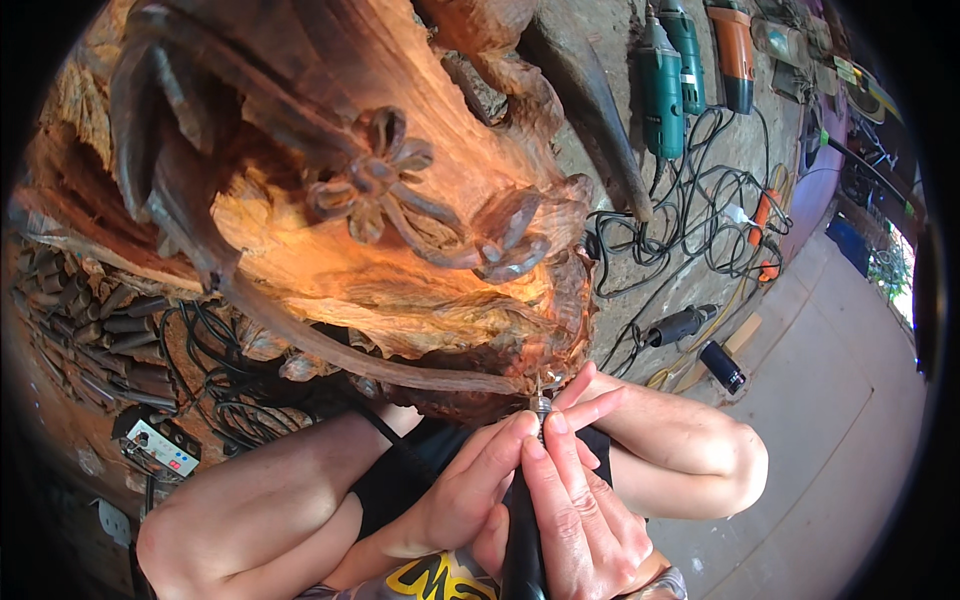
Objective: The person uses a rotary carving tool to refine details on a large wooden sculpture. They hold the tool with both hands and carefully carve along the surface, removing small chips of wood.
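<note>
A large reddish-brown wood carving [430, 290] fills the upper left, with a carved flower [372, 175] and a long curved stem [340, 350] in relief. Both my hands grip a rotary carving handpiece [522, 550] with a black body and metal collar. Its thin bit points up at the carving's lower right edge; whether it touches the wood I cannot tell. My left hand [460, 495] closes on the handpiece from the left. My right hand [585, 520] presses thumb and fingers against it near the collar. Two fingers stretch out beside the collar, toward the carving's edge.
My bare legs fold around the carving's near side. At upper right lie green power tools [662, 95], an orange one [733, 55] and tangled black cables [690, 220]. A black cylinder [722, 367] lies lower. On the left are wooden-handled tools [100, 330] and a control box [158, 448].
</note>
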Available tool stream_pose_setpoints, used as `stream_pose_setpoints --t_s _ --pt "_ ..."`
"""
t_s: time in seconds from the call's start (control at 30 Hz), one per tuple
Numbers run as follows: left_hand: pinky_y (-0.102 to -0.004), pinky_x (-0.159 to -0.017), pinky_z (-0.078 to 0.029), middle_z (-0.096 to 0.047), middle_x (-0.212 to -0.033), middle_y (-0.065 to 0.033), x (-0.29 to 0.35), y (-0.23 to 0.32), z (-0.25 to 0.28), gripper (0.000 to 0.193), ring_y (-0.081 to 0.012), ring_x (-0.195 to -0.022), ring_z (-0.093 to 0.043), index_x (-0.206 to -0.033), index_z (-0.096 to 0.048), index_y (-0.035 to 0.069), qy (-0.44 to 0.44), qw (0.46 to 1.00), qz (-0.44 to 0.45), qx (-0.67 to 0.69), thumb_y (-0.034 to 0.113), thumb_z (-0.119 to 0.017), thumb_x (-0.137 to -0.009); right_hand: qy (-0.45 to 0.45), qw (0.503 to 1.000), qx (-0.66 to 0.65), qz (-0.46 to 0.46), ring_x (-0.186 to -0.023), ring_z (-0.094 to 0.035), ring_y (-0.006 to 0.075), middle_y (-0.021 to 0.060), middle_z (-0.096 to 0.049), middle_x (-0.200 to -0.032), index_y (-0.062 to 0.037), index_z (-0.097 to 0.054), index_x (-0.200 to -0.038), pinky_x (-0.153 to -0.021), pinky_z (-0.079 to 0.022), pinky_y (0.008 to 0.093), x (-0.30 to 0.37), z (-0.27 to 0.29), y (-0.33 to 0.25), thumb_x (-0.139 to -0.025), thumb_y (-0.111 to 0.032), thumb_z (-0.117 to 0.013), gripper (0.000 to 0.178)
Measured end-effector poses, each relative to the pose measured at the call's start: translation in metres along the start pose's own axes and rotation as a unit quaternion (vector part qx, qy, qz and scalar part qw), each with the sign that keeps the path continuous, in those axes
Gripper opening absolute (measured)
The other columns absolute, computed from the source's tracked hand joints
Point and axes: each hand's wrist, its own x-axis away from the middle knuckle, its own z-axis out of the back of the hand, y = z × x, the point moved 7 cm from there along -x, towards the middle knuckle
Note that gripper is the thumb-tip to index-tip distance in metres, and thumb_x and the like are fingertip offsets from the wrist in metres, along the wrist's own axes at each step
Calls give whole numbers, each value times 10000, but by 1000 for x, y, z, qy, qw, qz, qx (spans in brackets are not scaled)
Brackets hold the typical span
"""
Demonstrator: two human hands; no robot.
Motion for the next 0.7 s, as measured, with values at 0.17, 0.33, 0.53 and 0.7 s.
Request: stream_pose_setpoints --t_s 0.17,0.33,0.53,0.7 --pt "-328 -1045 -398 -392 -1565 -178 0 -2 2 615 -151 -1106 -532 -1592 -190 35 0 999 26 35 392 -219 -1092 -1 1000 27 2 -922 -585 99 63 -591 -1036 71 -519 -1155 -841 -535 209 2 2 2 -1080 -110 -413 222" --pt "-325 -1058 -392 -382 -1574 -165 0 -1 1 611 -151 -1121 -533 -1590 -189 29 0 999 32 26 381 -221 -1092 -3 999 35 3 -925 -581 99 62 -590 -1034 67 -522 -1151 -842 -533 209 2 6 3 -1080 -111 -414 220" --pt "-321 -1062 -392 -368 -1585 -155 1 0 0 596 -141 -1126 -539 -1585 -200 17 5 999 39 38 353 -243 -1094 -8 998 70 -3 -927 -576 99 62 -588 -1032 62 -526 -1147 -844 -531 210 1 2 1 -1080 -112 -414 217" --pt "-316 -1061 -393 -332 -1602 -165 -2 -3 3 581 -146 -1125 -548 -1542 -276 -38 4 998 54 45 332 -278 -1095 -5 996 93 7 -930 -572 98 61 -587 -1031 59 -529 -1144 -845 -529 211 -5 4 2 -1081 -113 -415 215"
